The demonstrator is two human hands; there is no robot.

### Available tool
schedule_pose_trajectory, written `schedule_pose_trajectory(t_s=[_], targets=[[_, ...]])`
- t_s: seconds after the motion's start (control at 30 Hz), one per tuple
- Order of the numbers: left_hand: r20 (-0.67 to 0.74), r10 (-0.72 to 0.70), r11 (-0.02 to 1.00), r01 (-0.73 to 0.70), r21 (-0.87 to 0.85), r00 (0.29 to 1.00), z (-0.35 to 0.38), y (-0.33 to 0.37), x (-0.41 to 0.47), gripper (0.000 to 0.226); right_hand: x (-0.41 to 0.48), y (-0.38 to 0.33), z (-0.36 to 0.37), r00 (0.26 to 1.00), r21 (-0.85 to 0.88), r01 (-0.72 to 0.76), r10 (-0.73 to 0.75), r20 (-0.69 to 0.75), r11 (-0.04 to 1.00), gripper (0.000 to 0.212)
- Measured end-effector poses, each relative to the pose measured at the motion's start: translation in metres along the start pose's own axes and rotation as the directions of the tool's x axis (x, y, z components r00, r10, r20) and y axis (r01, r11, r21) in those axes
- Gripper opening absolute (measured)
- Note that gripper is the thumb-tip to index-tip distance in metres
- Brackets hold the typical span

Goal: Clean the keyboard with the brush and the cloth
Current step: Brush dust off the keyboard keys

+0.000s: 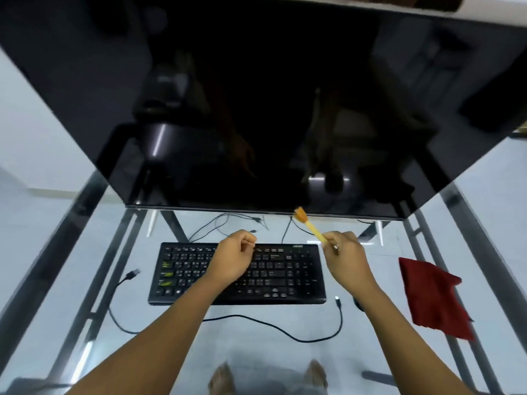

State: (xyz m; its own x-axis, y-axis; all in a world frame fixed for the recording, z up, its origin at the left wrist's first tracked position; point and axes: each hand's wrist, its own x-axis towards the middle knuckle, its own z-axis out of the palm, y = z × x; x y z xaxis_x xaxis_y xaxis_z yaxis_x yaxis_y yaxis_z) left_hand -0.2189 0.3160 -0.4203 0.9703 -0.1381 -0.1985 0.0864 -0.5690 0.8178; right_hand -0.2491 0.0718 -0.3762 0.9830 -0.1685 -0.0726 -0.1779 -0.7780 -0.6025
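A black keyboard (282,276) lies flat on the glass desk, in front of the monitor. My right hand (346,258) grips the lower end of a small brush (309,225) with a yellow handle and orange bristles; the bristles point up and away, above the keyboard's far right corner. My left hand (232,258) hovers over the keyboard's upper middle with its fingers curled and nothing in it. A dark red cloth (433,297) lies crumpled on the desk to the right of the keyboard.
A large dark monitor (256,109) fills the view behind the keyboard. A loose black USB cable (273,326) snakes across the glass desk (85,252) in front of the keyboard, and thinner wires (228,220) lie behind it. Bare feet show through the glass below.
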Motion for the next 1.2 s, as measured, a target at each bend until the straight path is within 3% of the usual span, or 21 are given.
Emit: schedule_pose_trajectory(t_s=[0.1, 0.17, 0.33, 0.37, 0.5, 0.6, 0.67, 0.7, 0.8, 0.83, 0.93, 0.97, 1.07, 1.1, 1.2], targets=[[-0.154, 0.011, 1.000, -0.013, -0.014, 0.988, -0.031, -0.023, -0.008, 0.021, -0.007, -0.041, 0.016, 0.999, 0.168, 0.035, -0.031, -0.024, 0.985, 0.022], [-0.250, -0.015, 1.000, 0.012, -0.014, 0.968, -0.049, -0.037, -0.016, 0.024, -0.011, -0.060, 0.029, 0.999, 0.325, -0.033, 0.033, 0.005, 0.945, 0.024], [-0.451, -0.118, 0.993, 0.117, -0.029, 0.885, -0.079, -0.082, -0.031, 0.029, -0.011, -0.097, 0.064, 0.982, 0.699, -0.166, 0.182, 0.051, 0.695, 0.011], [-0.454, -0.144, 0.989, 0.138, -0.046, 0.879, -0.083, -0.090, -0.033, 0.031, -0.011, -0.105, 0.072, 0.984, 0.707, -0.151, 0.176, 0.039, 0.690, 0.004], [-0.360, -0.192, 0.981, 0.174, -0.083, 0.913, -0.093, -0.116, -0.038, 0.039, -0.018, -0.135, 0.110, 0.995, 0.681, -0.094, 0.060, 0.073, 0.726, 0.010], [-0.331, -0.164, 0.986, 0.141, -0.090, 0.929, -0.093, -0.123, -0.043, 0.043, -0.037, -0.147, 0.139, 0.967, 0.612, -0.086, -0.083, 0.243, 0.786, 0.003], [-0.346, -0.166, 0.983, 0.127, -0.134, 0.923, -0.092, -0.126, -0.047, 0.047, -0.045, -0.145, 0.153, 0.933, 0.508, -0.062, -0.131, 0.334, 0.859, 0.012], [-0.347, -0.178, 0.979, 0.129, -0.160, 0.921, -0.091, -0.129, -0.049, 0.048, -0.046, -0.142, 0.155, 0.949, 0.456, -0.022, -0.125, 0.290, 0.890, 0.020], [-0.330, -0.197, 0.972, 0.141, -0.186, 0.923, -0.091, -0.140, -0.050, 0.046, -0.038, -0.140, 0.147, 0.991, 0.357, 0.134, -0.116, -0.072, 0.924, 0.027], [-0.323, -0.207, 0.968, 0.145, -0.206, 0.923, -0.092, -0.143, -0.049, 0.045, -0.040, -0.139, 0.146, 0.988, 0.354, 0.154, -0.132, -0.084, 0.923, 0.023], [-0.315, -0.203, 0.962, 0.129, -0.240, 0.927, -0.092, -0.149, -0.046, 0.046, -0.057, -0.144, 0.153, 0.932, 0.330, 0.219, -0.297, 0.208, 0.918, 0.012], [-0.307, -0.182, 0.967, 0.113, -0.229, 0.934, -0.092, -0.151, -0.046, 0.049, -0.060, -0.140, 0.157, 0.927, 0.295, 0.255, -0.320, 0.198, 0.921, 0.011], [-0.270, -0.151, 0.970, 0.089, -0.227, 0.951, -0.095, -0.156, -0.045, 0.051, -0.058, -0.135, 0.152, 0.971, 0.283, 0.238, -0.222, -0.088, 0.929, 0.016], [-0.253, -0.159, 0.968, 0.100, -0.232, 0.954, -0.096, -0.156, -0.044, 0.051, -0.059, -0.134, 0.153, 0.973, 0.296, 0.228, -0.212, -0.086, 0.928, 0.015], [-0.214, -0.165, 0.968, 0.116, -0.224, 0.963, -0.102, -0.162, -0.043, 0.053, -0.070, -0.145, 0.163, 0.920, 0.298, 0.255, -0.326, 0.218, 0.920, 0.015]])
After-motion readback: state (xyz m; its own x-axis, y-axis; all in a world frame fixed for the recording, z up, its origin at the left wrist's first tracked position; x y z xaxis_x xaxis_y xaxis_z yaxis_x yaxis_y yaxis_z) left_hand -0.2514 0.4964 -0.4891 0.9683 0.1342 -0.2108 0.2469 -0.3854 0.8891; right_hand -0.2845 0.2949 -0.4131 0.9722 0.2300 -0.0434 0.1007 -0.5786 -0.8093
